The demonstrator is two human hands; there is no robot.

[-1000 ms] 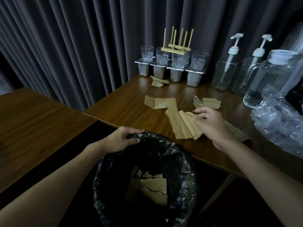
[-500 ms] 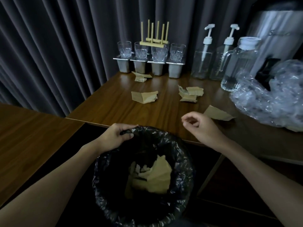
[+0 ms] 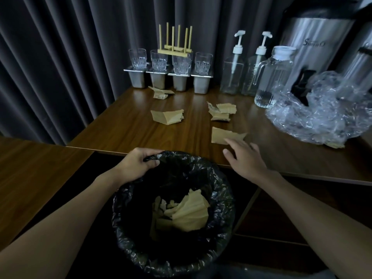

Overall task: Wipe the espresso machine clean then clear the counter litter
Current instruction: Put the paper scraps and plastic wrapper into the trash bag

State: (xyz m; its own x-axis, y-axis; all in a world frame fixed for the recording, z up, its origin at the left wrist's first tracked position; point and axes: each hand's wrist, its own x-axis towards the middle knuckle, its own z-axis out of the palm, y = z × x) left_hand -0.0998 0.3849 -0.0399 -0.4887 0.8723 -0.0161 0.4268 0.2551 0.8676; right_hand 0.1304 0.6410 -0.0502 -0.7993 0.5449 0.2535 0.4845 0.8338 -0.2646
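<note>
View: head.
Left hand [image 3: 138, 164]: fingers curled over the rim of the black bin liner [image 3: 221, 190], gripping it.
Right hand [image 3: 244, 156]: fingers straight and spread, holding nothing; fingertips at the near edge of a cardboard scrap [image 3: 223, 135]; contact cannot be told.
Bin contents: torn cardboard pieces [image 3: 189, 214].
Counter [image 3: 120, 129]: more scraps [image 3: 168, 116] farther back; crumpled plastic wrap [image 3: 314, 121] at right, before the steel machine [image 3: 314, 37].

Glassware and dispensers at the back of the surface [image 3: 120, 127]
Four glasses [image 3: 137, 58] stand on four metal tubs [image 3: 137, 78], a wooden peg rack [image 3: 174, 50] across the middle two; two pump bottles [image 3: 233, 75] beside a glass jug [image 3: 275, 77]; dark curtain [image 3: 70, 57] behind.
</note>
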